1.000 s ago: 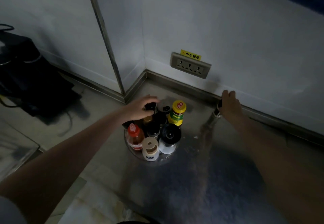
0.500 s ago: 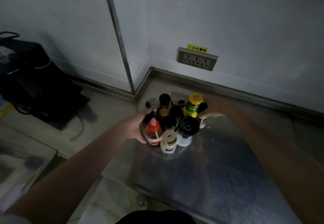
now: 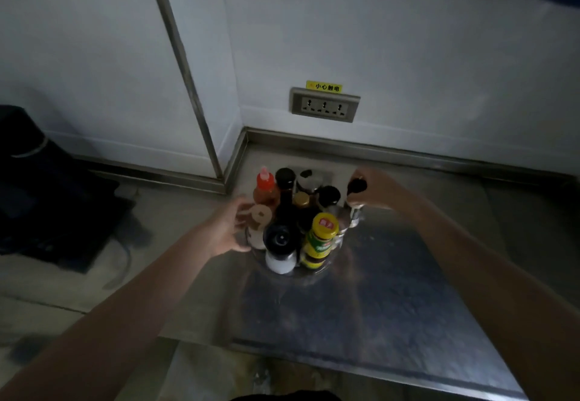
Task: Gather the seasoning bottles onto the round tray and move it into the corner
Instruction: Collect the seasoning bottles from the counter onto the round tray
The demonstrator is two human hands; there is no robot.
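Bottles: nearly all gathered on round tray (image 3: 309,276).
Right hand (image 3: 375,188): grip clamped on dark-capped bottle (image 3: 356,195), apparently being placed.
Left hand (image 3: 230,228): fingers apart, steadying the cluster.
Remaining: tray to be moved into corner.

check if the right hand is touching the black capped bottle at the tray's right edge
Touching. The head view shows the right hand with its fingers curled over the black-capped bottle at the right edge of the round tray, with no gap visible.
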